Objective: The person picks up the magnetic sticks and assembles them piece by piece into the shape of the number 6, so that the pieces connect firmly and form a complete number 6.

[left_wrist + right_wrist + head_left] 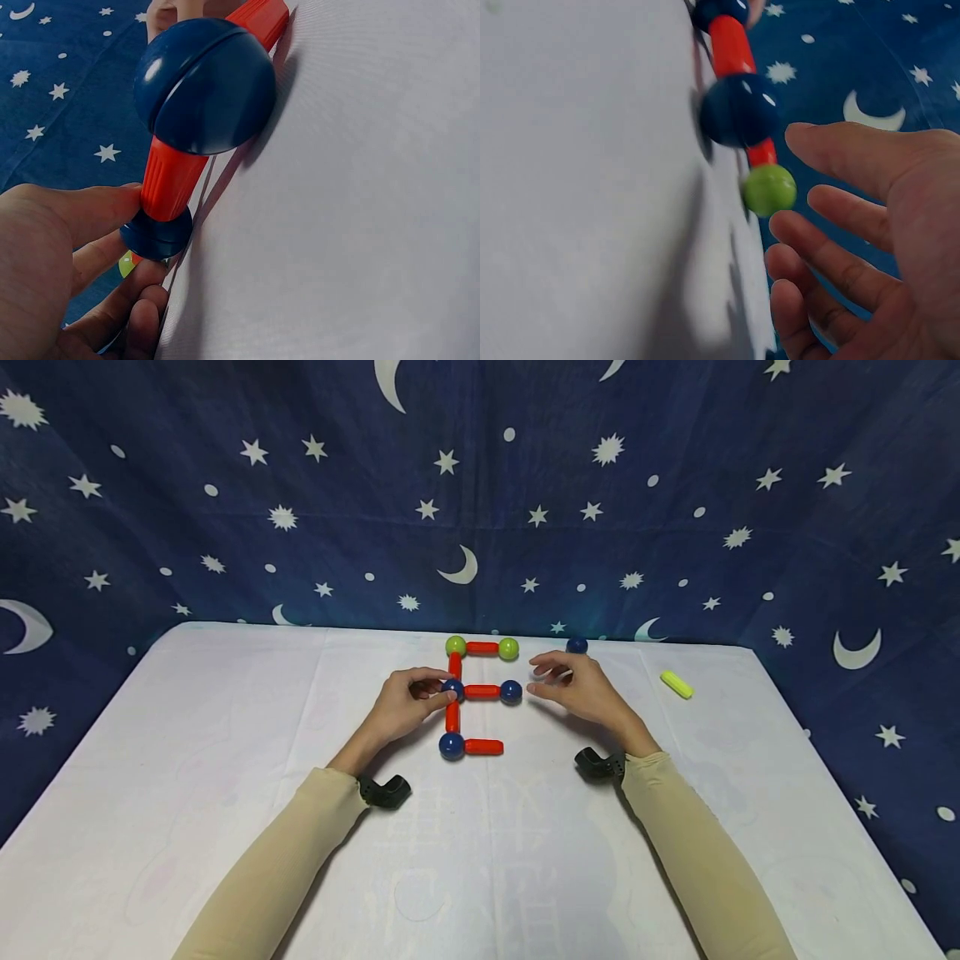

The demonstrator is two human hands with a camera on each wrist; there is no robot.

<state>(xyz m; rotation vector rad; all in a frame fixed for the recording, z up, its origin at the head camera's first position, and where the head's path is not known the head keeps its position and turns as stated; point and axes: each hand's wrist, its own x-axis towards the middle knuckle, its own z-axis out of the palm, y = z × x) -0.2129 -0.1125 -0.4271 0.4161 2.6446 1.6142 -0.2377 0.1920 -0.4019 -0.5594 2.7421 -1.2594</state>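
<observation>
A figure of red rods and balls lies on the white tabletop, shaped like an E. My left hand [402, 703] pinches the blue ball [454, 691] at the middle of its upright side. In the left wrist view, the lower-corner blue ball [206, 86] and a red rod [171, 180] stand before the fingers. My right hand [583, 691], fingers apart and loosely bent, is just right of the blue ball [511, 692] ending the middle rod, not touching it. Green balls [508, 649] cap the top red rod [482, 648]. The bottom red rod [483, 747] has a bare right end.
A loose blue ball [577, 646] lies at the table's back edge, behind my right hand. Farther right is a yellow rod [677, 684]. A dark blue cloth [480, 485] with stars and moons hangs behind the white table [225, 827].
</observation>
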